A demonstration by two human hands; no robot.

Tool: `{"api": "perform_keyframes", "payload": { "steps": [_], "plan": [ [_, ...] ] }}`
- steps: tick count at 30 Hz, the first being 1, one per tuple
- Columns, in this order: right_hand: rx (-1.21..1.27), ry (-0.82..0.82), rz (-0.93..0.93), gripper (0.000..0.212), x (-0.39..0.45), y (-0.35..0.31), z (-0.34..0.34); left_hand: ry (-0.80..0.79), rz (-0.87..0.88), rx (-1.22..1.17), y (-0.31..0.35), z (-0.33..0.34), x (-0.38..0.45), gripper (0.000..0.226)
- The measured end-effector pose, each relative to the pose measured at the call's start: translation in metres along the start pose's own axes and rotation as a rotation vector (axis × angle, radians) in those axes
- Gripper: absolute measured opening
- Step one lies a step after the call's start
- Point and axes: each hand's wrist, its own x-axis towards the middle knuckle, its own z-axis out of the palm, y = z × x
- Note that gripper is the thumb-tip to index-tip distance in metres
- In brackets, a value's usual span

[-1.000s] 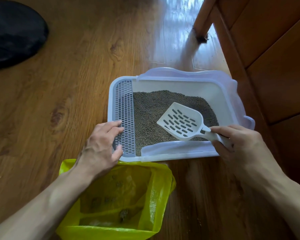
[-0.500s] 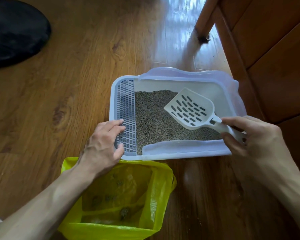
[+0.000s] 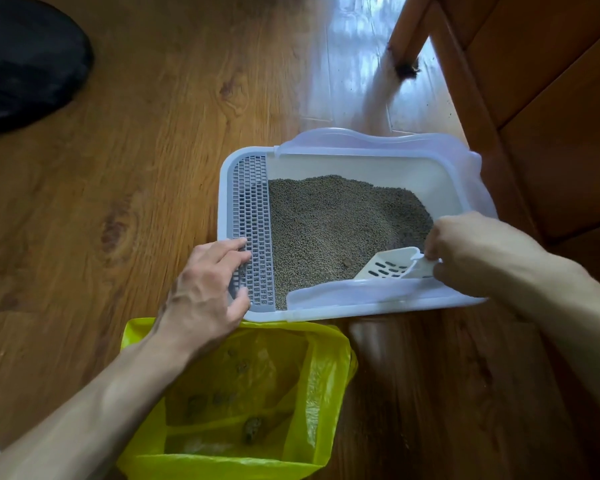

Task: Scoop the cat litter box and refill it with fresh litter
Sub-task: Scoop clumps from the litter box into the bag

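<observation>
A pale lilac litter box sits on the wood floor, holding grey-brown litter heaped toward the back right. My right hand grips the handle of a white slotted scoop, whose blade dips into the litter at the near right corner. A small dark clump lies just left of the blade. My left hand rests with straight fingers on the box's grey grille at the left rim. A yellow plastic bag lies open in front of the box, with several dark clumps inside.
A wooden cabinet stands close along the box's right side. A wooden furniture leg reaches the floor behind the box. A black rounded object lies at the far left on the floor.
My right hand has swung the scoop from above the litter down and toward me into the near right corner. The left hand has stayed on the grille.
</observation>
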Motion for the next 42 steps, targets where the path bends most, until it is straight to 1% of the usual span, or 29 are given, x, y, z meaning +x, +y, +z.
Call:
{"api": "perform_keyframes", "payload": {
  "steps": [2, 4, 5, 7, 8, 11, 14, 24, 32, 35, 39, 42],
  "plan": [
    [-0.031, -0.012, -0.015, 0.014, 0.004, -0.009, -0.004, 0.013, 0.001, -0.007, 0.000, 0.000, 0.000, 0.047],
    [-0.037, 0.013, -0.009, 0.019, 0.004, -0.017, -0.003, 0.016, 0.002, -0.011, 0.000, -0.001, 0.000, 0.047],
    [-0.025, 0.026, -0.012, 0.019, 0.004, -0.020, 0.000, 0.014, 0.001, -0.014, 0.000, -0.001, 0.000, 0.047],
    [0.022, 0.062, -0.031, 0.009, 0.005, -0.023, 0.011, 0.015, -0.001, -0.020, 0.000, -0.002, -0.001, 0.048],
    [0.053, 0.077, -0.037, 0.008, 0.007, -0.022, 0.019, 0.015, -0.003, -0.022, 0.000, -0.002, -0.001, 0.048],
    [0.116, 0.120, -0.048, 0.019, 0.012, -0.021, 0.033, 0.010, -0.001, -0.027, 0.000, -0.003, -0.001, 0.049],
    [0.155, 0.151, -0.055, 0.019, 0.020, -0.019, 0.039, 0.006, 0.002, -0.023, -0.001, -0.003, -0.002, 0.048],
    [0.294, 0.168, -0.105, 0.017, 0.027, -0.006, 0.039, 0.024, 0.006, -0.028, -0.001, -0.002, -0.001, 0.046],
    [0.528, 0.301, -0.117, 0.022, 0.003, 0.009, 0.042, 0.015, 0.013, -0.045, -0.002, 0.000, -0.001, 0.050],
    [0.619, 0.332, -0.148, 0.020, -0.010, 0.014, 0.044, 0.017, 0.016, -0.043, -0.001, -0.001, -0.001, 0.052],
    [0.573, 0.438, -0.143, 0.022, -0.025, 0.019, 0.044, 0.013, 0.021, -0.033, -0.001, -0.001, 0.000, 0.052],
    [0.572, 0.461, -0.157, 0.026, -0.032, 0.018, 0.044, 0.019, 0.029, -0.028, -0.002, -0.001, 0.000, 0.048]
  ]
}}
